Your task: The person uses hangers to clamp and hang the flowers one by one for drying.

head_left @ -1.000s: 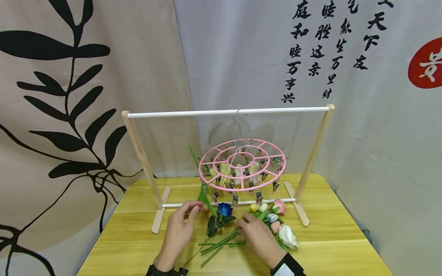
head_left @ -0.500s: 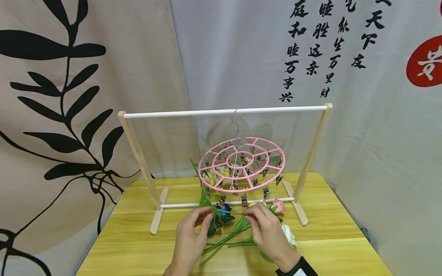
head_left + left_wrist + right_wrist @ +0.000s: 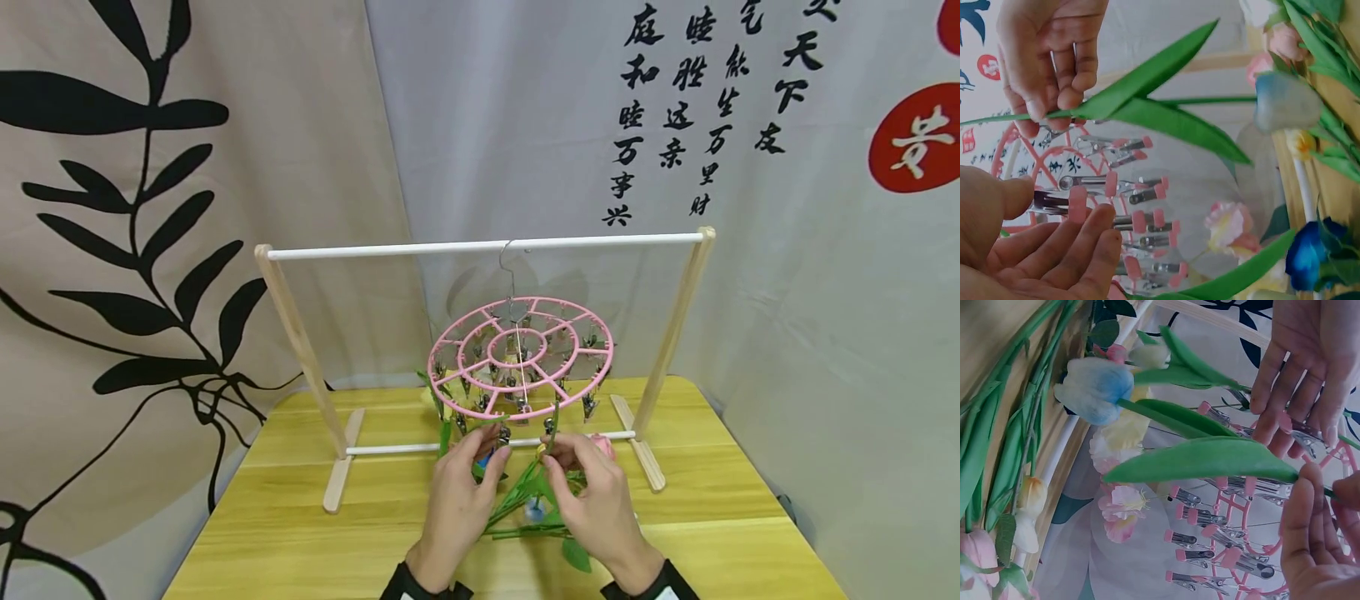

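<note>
My left hand (image 3: 463,493) is at the near rim of the pink round clip hanger (image 3: 525,415), its thumb and fingers on a metal clip (image 3: 1060,201) with pink tips. My right hand (image 3: 600,496) pinches the green stem of an artificial blue-and-white tulip (image 3: 1094,390) between thumb and fingers. The tulip hangs head down, its long leaves (image 3: 1147,81) spreading below the fingers, its stem end beside the clips. In the right wrist view, the left hand (image 3: 1304,369) is close to the pinched stem.
The hanger hangs from the white bar (image 3: 375,250) of a wooden stand (image 3: 296,333). Flowers hang from clips behind. On the table (image 3: 300,550) lie a blue rose (image 3: 1310,253), several green stems (image 3: 517,500) and a pink rose (image 3: 602,446).
My right hand has lifted the tulip from the bunch and turned its stem upright. My left hand has moved right, from a hanging leaf to a clip. The hanger has turned a little.
</note>
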The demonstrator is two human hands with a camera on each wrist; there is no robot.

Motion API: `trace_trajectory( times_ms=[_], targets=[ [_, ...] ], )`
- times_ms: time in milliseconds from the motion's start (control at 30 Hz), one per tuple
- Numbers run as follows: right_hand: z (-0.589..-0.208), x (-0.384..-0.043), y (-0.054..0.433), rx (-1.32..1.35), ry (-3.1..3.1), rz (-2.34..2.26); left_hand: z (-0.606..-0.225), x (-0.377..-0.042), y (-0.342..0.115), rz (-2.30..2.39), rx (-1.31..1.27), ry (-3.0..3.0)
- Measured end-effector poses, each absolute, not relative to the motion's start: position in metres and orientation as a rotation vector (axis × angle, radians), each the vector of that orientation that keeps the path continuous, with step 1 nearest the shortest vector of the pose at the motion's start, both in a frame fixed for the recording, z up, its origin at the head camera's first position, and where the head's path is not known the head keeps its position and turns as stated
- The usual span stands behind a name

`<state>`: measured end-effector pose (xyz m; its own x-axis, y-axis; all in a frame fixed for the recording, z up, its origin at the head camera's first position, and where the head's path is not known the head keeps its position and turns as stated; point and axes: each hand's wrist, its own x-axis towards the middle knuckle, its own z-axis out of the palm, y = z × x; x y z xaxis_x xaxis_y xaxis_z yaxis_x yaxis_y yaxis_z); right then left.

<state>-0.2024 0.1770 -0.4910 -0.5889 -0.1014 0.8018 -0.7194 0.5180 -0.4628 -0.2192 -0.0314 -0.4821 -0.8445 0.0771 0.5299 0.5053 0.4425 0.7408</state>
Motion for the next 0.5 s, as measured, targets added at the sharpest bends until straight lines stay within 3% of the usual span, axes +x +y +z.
trace_trajectory(
  times_ms=[500],
  targets=[
    [-0.480, -0.201, 0.178, 0.611, -2.030, 1.174, -0.479, -0.217, -0.018, -1.631, -0.392, -2.208]
  ],
)
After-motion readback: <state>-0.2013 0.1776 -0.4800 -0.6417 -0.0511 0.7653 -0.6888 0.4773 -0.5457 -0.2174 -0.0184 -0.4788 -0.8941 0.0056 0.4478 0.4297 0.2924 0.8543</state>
